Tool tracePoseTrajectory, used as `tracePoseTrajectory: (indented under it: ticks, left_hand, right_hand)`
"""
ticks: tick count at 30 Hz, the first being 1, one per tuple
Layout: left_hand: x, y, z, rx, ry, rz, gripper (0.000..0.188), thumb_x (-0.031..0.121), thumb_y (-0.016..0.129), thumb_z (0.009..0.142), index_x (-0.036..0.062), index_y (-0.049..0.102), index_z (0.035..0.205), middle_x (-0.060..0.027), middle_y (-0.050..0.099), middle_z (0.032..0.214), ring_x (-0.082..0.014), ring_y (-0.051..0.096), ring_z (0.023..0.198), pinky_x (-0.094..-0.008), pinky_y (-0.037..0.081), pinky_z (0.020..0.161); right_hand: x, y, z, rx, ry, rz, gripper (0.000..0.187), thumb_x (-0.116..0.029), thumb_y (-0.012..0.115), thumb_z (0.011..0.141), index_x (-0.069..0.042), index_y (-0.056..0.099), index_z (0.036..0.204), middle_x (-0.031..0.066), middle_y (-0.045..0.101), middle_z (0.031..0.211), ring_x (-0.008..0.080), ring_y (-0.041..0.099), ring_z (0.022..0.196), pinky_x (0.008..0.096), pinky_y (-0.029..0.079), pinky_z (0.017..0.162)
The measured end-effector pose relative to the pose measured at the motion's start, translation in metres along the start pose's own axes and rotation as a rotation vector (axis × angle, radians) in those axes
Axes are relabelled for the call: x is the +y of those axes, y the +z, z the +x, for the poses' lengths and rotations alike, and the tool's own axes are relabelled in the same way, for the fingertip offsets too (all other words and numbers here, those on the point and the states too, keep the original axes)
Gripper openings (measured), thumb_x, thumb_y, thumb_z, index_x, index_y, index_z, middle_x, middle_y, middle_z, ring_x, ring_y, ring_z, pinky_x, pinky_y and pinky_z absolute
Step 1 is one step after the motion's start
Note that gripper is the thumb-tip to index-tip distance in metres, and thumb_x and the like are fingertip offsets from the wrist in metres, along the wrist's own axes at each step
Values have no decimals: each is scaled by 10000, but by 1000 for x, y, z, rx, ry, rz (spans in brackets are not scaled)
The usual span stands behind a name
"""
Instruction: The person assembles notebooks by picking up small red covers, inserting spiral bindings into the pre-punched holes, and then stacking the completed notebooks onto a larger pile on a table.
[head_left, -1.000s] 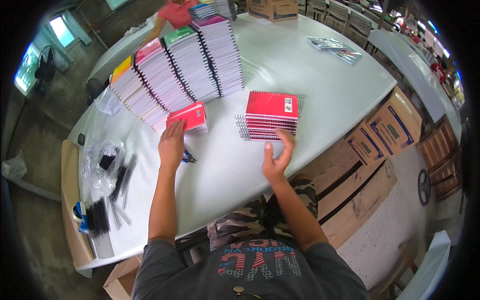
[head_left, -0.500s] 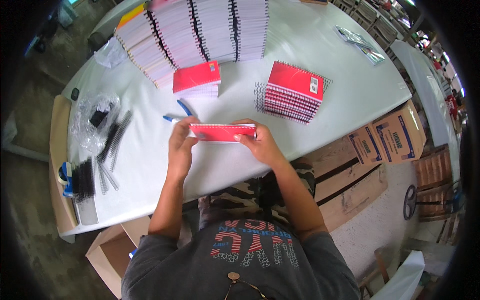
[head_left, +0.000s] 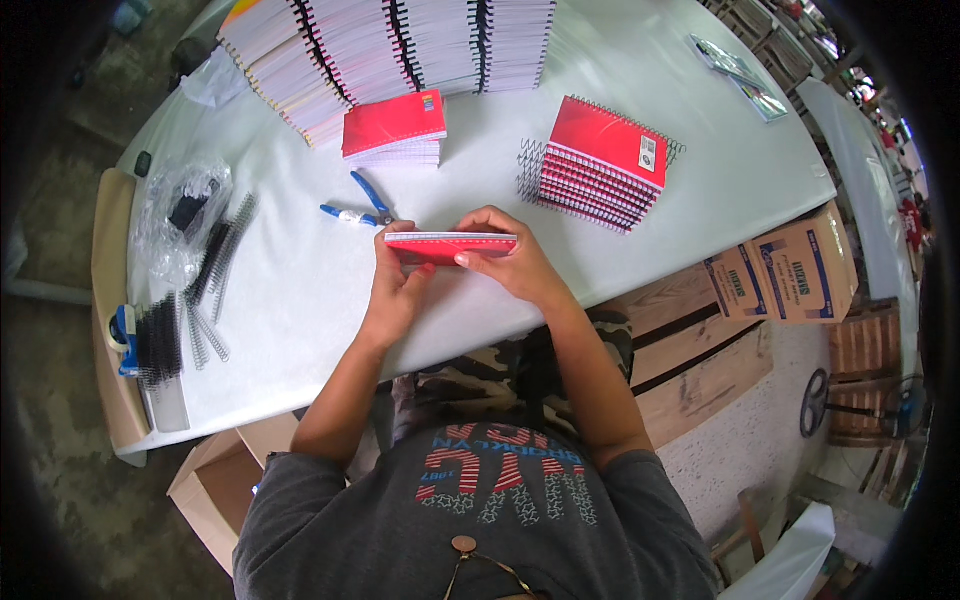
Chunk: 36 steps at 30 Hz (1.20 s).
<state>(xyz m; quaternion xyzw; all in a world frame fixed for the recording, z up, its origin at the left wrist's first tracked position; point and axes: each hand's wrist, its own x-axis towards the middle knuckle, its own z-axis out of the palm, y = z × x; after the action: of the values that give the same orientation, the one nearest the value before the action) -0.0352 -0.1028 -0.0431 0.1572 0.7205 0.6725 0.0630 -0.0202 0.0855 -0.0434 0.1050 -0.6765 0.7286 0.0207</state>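
— Across the white-covered work table [head_left: 700, 170], what takes up the most room?

— At the far edge, long rows of white spiral-bound pads with black wire spines [head_left: 400, 40], their far ends cut off by the frame. Nearer, to the right, a slanted stack of red-covered wire-bound notebooks [head_left: 600, 165]; left of it a smaller pile of red-covered unbound pads [head_left: 395, 128].

— And the piece being worked on?

— A thin red-covered notebook block [head_left: 452, 245], held just above the table's near edge, in front of the person's chest. Its long axis runs left to right, and it is turned edge-on, so a narrow band of white page edges faces up.

— How are the hands set?

— The left hand [head_left: 395, 285] grips the left end, thumb on the near face, fingers behind. The right hand [head_left: 510, 262] closes on the right end, fingers curled over the top edge. Both forearms rise from the lower edge and converge.

— Anything smaller nearby?

— Blue-handled pliers [head_left: 358, 205] lie just beyond the block. Loose black wire binding combs [head_left: 210, 270] lie well to the left.

— Anything unclear?

— The block's far face is hidden, and whether it already carries a wire spine cannot be told.
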Motion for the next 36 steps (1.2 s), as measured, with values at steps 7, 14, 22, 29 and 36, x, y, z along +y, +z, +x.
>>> tracePoseTrajectory:
  ticks: [7, 14, 22, 29, 36]
  left_hand:
    - [9, -65, 28, 144, 297, 890, 372, -36, 541, 750, 52, 541, 1111, -154, 576, 1012, -304, 566, 949, -383, 458, 833]
    - [-11, -238, 48, 556, -42, 1580, 260, 247, 571, 820, 123, 583, 1047, -108, 590, 1012, -291, 565, 975, -426, 439, 819]
    - [-35, -256, 32, 599, -58, 1614, 264, 324, 547, 857, 130, 581, 1033, -83, 578, 1039, -286, 536, 1016, -431, 401, 857]
    - [-8, -270, 32, 487, -86, 1342, 322, 328, 557, 859, 89, 582, 1073, -100, 609, 934, -293, 581, 892, -390, 451, 767]
    - [46, -176, 34, 315, 63, 785, 308, 284, 446, 958, 5, 569, 1003, -100, 578, 852, -176, 508, 754, -308, 435, 752]
  right_hand:
    - [0, -3, -8, -61, 123, -18, 416, 32, 616, 776, -50, 582, 1183, 57, 609, 1139, 122, 551, 1002, 275, 426, 903]
    - [-8, 3, -6, -73, -229, -100, 346, 79, 524, 788, -25, 605, 1108, 112, 611, 1136, 182, 549, 1057, 296, 405, 930]
    - [-6, 1, -9, -97, -108, -54, 255, 49, 531, 821, -4, 601, 1061, 108, 618, 1112, 177, 564, 1028, 287, 411, 915]
    - [-22, 6, -12, -66, -11, 29, 297, 2, 538, 858, -14, 590, 1150, 91, 636, 1104, 142, 568, 993, 268, 430, 890]
    - [0, 2, -11, -19, -38, -60, 319, 6, 553, 856, -16, 588, 1173, 100, 632, 1110, 114, 552, 989, 260, 436, 879]
